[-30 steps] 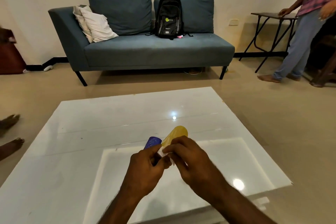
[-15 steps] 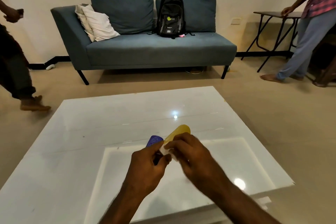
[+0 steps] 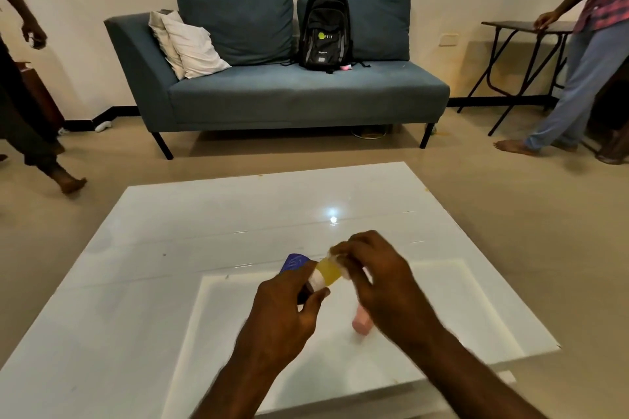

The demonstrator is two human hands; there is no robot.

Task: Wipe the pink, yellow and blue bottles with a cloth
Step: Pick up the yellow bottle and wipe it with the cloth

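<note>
Head view: yellow bottle [image 3: 328, 275] held for wiping above the table [image 3: 204, 214].
My left hand [image 3: 282, 313] grips its cap end; my right hand [image 3: 374, 277] pinches the cloth [image 3: 344, 274] round the far end. I'd twist steadily. Blue bottle [image 3: 294, 262] just behind, pink bottle [image 3: 361, 321] lying on the table.

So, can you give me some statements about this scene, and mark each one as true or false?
1. The left hand holds the yellow bottle. True.
2. The pink bottle is in the right hand. False: it lies on the table, under that hand.
3. The right hand holds a cloth against the yellow bottle. True.
4. The table is dark wood. False: it is glossy white.
5. A backpack stands on the sofa. True.
6. The blue bottle lies on the sofa. False: it is beside the left hand, over the table.
</note>
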